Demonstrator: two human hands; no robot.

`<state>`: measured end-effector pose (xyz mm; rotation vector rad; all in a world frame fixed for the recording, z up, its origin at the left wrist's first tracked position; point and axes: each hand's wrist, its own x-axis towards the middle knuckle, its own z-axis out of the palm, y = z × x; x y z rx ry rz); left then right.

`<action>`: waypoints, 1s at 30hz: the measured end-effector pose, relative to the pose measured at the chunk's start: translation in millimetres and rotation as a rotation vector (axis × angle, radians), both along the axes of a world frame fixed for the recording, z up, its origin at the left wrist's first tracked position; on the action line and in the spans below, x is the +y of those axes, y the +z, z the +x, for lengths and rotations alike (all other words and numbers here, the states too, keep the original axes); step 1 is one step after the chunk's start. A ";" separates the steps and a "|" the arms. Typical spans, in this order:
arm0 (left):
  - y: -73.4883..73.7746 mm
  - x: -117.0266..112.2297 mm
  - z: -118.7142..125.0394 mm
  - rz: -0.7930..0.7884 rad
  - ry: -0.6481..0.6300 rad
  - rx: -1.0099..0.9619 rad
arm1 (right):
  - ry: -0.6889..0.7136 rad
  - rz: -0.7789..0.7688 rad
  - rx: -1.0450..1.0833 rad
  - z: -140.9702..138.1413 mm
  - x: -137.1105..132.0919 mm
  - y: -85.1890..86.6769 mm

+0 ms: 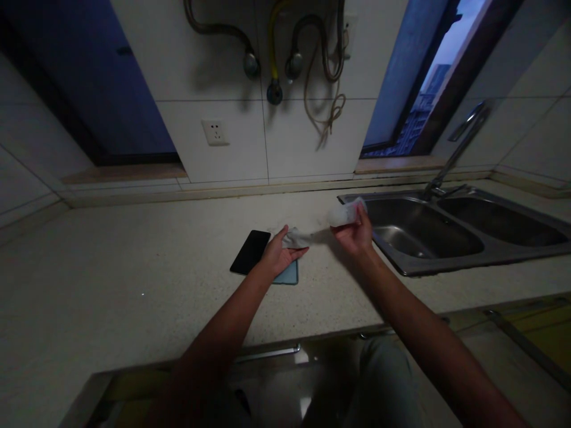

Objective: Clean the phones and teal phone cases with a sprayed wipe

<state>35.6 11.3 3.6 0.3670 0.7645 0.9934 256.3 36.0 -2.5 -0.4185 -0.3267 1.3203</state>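
My left hand (280,254) is closed round a crumpled white cloth (296,239), held just above the counter. Beneath that hand lie a black-screened tablet (250,252) and a light blue case (289,274), partly hidden by the hand and wrist. To the right, my right hand (357,235) grips a translucent whitish bottle (342,215) with a pinkish patch, tilted towards the left near the sink's corner. Motion blur hides the bottle's details. A faint pale smear shows between the bottle and the cloth; I cannot tell what it is.
A double steel sink (401,264) with a tall tap (455,148) is set into the pale counter (111,255) on the right. Hoses, valves (274,92) and a coiled cord (334,113) hang on the tiled wall, near a socket (215,132). Cabinet handles (267,354) line the front.
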 end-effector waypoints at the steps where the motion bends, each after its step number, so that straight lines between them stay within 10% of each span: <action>1: -0.3 0.0 0.4 0.021 0.003 0.009 | 0.004 0.000 0.006 -0.9 -0.6 0.4; 18: -13.7 6.0 1.1 0.323 0.078 0.362 | -0.049 0.053 -0.021 -6.3 -4.1 4.4; 30: 8.4 1.0 -6.1 0.075 -0.078 -0.161 | -0.392 0.245 -0.388 -22.1 -22.0 18.6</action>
